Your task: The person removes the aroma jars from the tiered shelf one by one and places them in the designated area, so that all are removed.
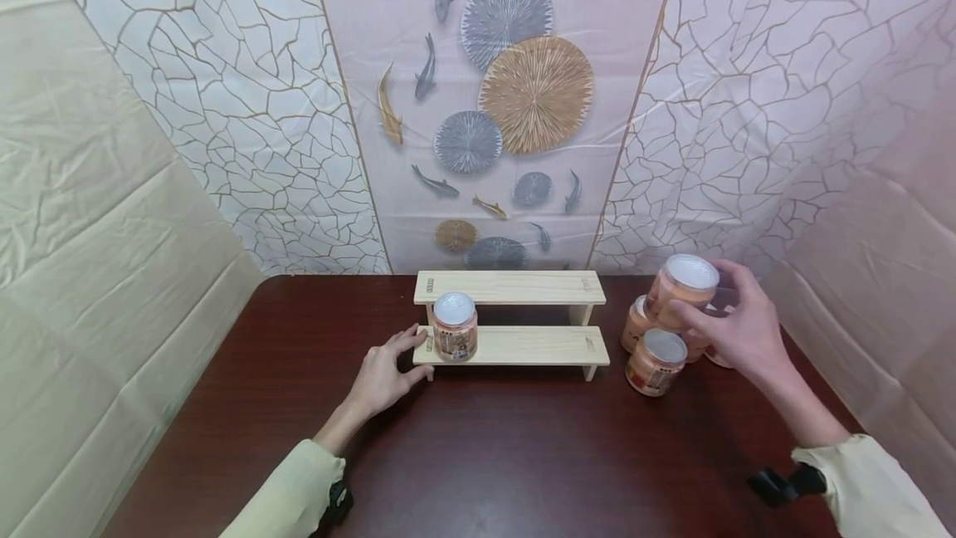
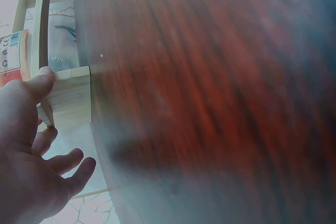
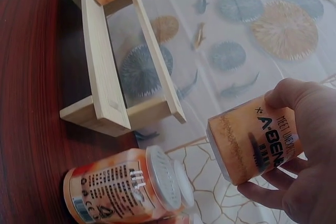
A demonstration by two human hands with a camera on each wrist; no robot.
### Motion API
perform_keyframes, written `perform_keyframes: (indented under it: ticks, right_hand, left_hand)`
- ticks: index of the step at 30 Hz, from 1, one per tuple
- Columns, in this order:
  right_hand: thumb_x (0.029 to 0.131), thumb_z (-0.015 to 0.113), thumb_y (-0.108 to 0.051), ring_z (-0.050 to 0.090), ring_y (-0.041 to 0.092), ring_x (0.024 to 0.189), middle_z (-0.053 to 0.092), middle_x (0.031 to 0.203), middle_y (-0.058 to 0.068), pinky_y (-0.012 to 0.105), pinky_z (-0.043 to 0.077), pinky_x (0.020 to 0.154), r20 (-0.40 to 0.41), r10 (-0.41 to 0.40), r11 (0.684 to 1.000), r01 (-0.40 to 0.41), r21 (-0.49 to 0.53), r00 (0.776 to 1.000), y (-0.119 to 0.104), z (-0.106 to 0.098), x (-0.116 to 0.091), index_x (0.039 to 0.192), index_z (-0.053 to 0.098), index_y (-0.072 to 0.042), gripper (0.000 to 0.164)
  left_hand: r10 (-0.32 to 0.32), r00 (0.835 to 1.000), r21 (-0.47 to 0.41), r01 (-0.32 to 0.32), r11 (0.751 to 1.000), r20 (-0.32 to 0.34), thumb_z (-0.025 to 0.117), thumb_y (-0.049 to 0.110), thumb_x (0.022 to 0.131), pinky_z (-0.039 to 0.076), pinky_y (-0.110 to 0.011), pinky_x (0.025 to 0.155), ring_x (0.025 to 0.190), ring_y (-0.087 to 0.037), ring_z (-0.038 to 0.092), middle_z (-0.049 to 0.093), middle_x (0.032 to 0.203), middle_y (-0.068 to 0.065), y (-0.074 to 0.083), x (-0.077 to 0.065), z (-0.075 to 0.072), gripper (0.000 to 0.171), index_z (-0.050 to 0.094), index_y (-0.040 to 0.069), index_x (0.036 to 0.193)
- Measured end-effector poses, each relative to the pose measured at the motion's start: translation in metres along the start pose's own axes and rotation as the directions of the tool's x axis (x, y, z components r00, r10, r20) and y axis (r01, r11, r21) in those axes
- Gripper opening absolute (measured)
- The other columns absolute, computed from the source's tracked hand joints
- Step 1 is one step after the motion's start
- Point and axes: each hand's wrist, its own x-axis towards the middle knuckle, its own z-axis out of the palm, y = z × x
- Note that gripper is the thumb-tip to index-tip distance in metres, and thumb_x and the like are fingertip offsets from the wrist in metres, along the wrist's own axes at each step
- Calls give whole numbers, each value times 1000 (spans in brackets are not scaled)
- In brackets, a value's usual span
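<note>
My right hand (image 1: 747,330) grips a plastic jar (image 1: 683,293) with orange contents and a silvery lid, held above other jars. Its printed label (image 3: 270,140) faces the right wrist camera, with thumb and fingers on opposite sides. Just below it, a similar jar (image 1: 656,364) stands on the table. My left hand (image 1: 384,376) is at the left end of a two-step wooden rack (image 1: 523,347). Thumb and index finger pinch the end of its lower board (image 2: 68,95). Beside those fingers, one jar (image 1: 456,326) stands upright on the lower step.
More jars (image 1: 636,322) cluster behind the front one, right of the rack, partly hidden by the held jar and right hand. The upper step (image 1: 511,287) bears no jar. Patterned cloth (image 1: 478,106) hangs behind the dark brown table (image 1: 493,455).
</note>
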Motion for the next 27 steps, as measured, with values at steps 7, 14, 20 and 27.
perform_keyframes:
  ticks: [7, 14, 20, 27]
  right_hand:
    - [83, 84, -22, 50, 1, 97, 54, 128, 21, 9, 44, 71, -17, 13, 1000, -13, 5, 1000, 9, -8, -1, 143, 44, 0, 75]
    - [83, 83, -18, 46, -5, 95, 52, 127, 20, 6, 44, 70, -36, 11, 1000, -11, 0, 999, 17, -17, -3, 142, 44, 3, 74]
    - [83, 83, -16, 45, -9, 93, 50, 128, 22, 6, 43, 70, -45, 15, 1000, -15, -8, 999, 25, -23, -7, 142, 42, 5, 75]
    - [83, 83, -16, 48, -12, 87, 51, 124, 17, 7, 44, 66, -51, 41, 999, -42, -25, 998, 32, -28, -13, 141, 42, 5, 74]
  left_hand:
    - [-12, 1000, -1, 12, 1000, 6, 87, 15, 79, 45, -55, 99, 127, -42, 52, 57, 139, -17, 0, -1, -1, 58, 66, 2, 131]
    - [-5, 1000, 1, 5, 1000, 1, 87, 16, 79, 45, -56, 99, 127, -41, 53, 57, 139, -18, -1, 0, 0, 58, 66, 2, 131]
    - [-2, 1000, 7, 2, 1000, 5, 86, 16, 80, 45, -56, 99, 126, -43, 53, 57, 139, -18, -2, 0, 1, 58, 65, 2, 132]
    - [-2, 1000, 5, 2, 1000, 5, 87, 15, 79, 45, -55, 99, 127, -42, 53, 57, 139, -18, -2, 0, 2, 59, 65, 2, 132]
